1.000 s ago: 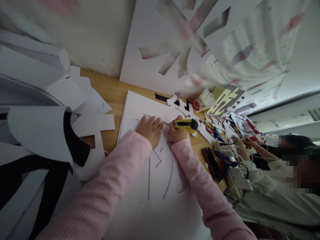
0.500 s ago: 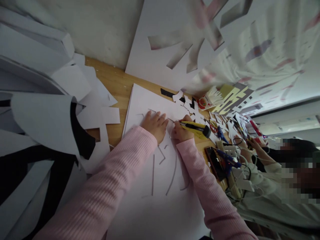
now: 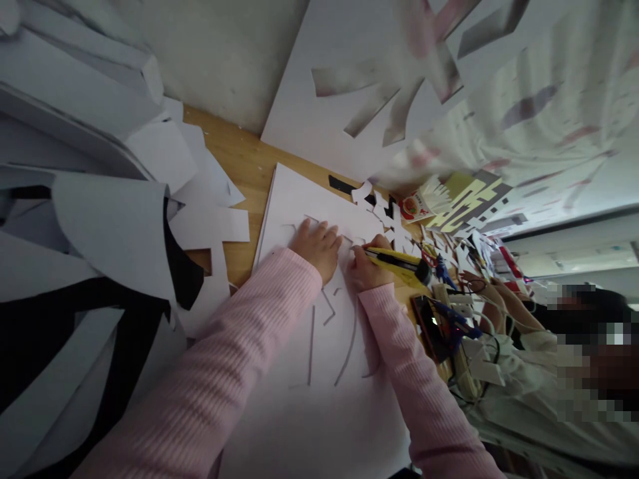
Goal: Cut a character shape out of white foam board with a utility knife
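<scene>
A large white board (image 3: 269,419) with thin cut or drawn dark lines lies on the wooden table (image 3: 234,156). My left hand (image 3: 319,251) rests flat on its upper part, fingers slightly spread and pointing away from me. Just to the right, my right hand (image 3: 370,267) is closed around a yellow utility knife (image 3: 402,263). The knife's dark end points right, and its front end is near a line on the board. The blade tip is too small to make out.
White and black cut sheets (image 3: 100,233) pile up at the left. Scraps, a red cup (image 3: 412,207), a phone (image 3: 429,326), a blue glue gun (image 3: 455,319) and power strips lie right. A person (image 3: 529,372) works at far right.
The whole view has shifted slightly, so most things appear a little further right. My right hand still grips the knife, whose yellow body is tilted slightly differently. My left hand stays flat on the board.
</scene>
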`<state>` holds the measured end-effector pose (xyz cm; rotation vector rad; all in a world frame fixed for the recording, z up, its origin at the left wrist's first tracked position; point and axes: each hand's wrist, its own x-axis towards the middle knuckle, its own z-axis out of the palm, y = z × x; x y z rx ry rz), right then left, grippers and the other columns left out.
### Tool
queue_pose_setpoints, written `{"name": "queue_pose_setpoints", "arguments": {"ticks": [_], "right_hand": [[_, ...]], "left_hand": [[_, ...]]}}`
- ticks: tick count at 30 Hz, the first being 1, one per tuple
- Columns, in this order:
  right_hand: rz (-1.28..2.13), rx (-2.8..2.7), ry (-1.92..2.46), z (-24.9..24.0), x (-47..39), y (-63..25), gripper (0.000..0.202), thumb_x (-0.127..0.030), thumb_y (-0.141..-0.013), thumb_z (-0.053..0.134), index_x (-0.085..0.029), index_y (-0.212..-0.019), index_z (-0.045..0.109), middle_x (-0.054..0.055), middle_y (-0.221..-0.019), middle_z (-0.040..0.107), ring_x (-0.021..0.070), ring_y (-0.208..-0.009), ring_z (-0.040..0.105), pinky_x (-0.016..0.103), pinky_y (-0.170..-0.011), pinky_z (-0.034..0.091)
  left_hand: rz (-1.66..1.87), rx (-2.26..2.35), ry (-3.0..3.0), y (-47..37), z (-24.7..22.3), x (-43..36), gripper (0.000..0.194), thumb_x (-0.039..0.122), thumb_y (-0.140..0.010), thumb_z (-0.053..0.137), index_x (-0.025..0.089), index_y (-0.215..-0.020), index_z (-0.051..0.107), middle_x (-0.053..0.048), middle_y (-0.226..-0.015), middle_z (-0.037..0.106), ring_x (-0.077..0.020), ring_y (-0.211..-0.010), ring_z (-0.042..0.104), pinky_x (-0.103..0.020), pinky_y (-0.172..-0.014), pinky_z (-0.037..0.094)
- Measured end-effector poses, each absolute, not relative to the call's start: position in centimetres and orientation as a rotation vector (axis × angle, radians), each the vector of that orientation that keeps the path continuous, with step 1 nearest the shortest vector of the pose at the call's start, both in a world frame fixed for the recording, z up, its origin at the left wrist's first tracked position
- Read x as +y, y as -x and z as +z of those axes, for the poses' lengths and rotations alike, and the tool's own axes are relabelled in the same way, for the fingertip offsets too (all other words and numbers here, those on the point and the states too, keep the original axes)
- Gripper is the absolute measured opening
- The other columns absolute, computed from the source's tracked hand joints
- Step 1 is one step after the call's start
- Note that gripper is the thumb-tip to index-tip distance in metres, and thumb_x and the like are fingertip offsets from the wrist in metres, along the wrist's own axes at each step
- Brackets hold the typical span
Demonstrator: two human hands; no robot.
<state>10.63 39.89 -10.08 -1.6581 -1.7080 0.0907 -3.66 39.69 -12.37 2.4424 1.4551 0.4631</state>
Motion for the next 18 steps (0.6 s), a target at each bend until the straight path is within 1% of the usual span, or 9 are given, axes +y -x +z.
{"name": "queue_pose_setpoints", "arguments": {"ticks": [7,10,14,18], "right_hand": [[0.062,-1.708,1.678,-9.3,39.2,-10.0,0.024,-0.015,-0.061,0.052,-0.025,-0.053,0.032,-0.008,-0.047,0.035,0.0113,-0.049,0.038,0.024,-0.049,0.034],[0.116,-1.685,1.695,-9.5,39.0,-10.2,0.021,-0.017,-0.062,0.052,-0.024,-0.055,0.034,-0.008,-0.046,0.038,0.011,-0.046,0.04,0.024,-0.046,0.034],[0.285,-1.634,1.73,-9.9,38.5,-10.5,0.018,-0.018,-0.065,0.052,-0.025,-0.059,0.036,-0.01,-0.044,0.04,0.0104,-0.04,0.04,0.024,-0.042,0.034],[0.276,-1.629,1.727,-10.3,38.1,-10.7,0.019,-0.018,-0.066,0.053,-0.025,-0.06,0.036,-0.01,-0.043,0.04,0.0105,-0.041,0.042,0.023,-0.043,0.034]], "left_hand": [[0.456,1.467,-2.446,3.6,-12.5,39.7,0.049,0.031,-0.096,0.029,0.02,-0.142,0.042,-0.004,-0.154,0.036,-0.0265,-0.141,0.027,-0.056,-0.114,0.019],[0.462,1.463,-2.452,3.7,-12.6,39.7,0.049,0.031,-0.096,0.029,0.02,-0.142,0.041,-0.004,-0.154,0.036,-0.0265,-0.141,0.027,-0.056,-0.114,0.019],[0.467,1.461,-2.454,3.7,-12.6,39.8,0.049,0.03,-0.096,0.028,0.019,-0.142,0.041,-0.005,-0.153,0.037,-0.0273,-0.14,0.027,-0.057,-0.113,0.019],[0.465,1.457,-2.453,3.7,-12.6,39.7,0.05,0.03,-0.095,0.028,0.018,-0.142,0.041,-0.005,-0.154,0.036,-0.0274,-0.141,0.026,-0.056,-0.113,0.018]]}}
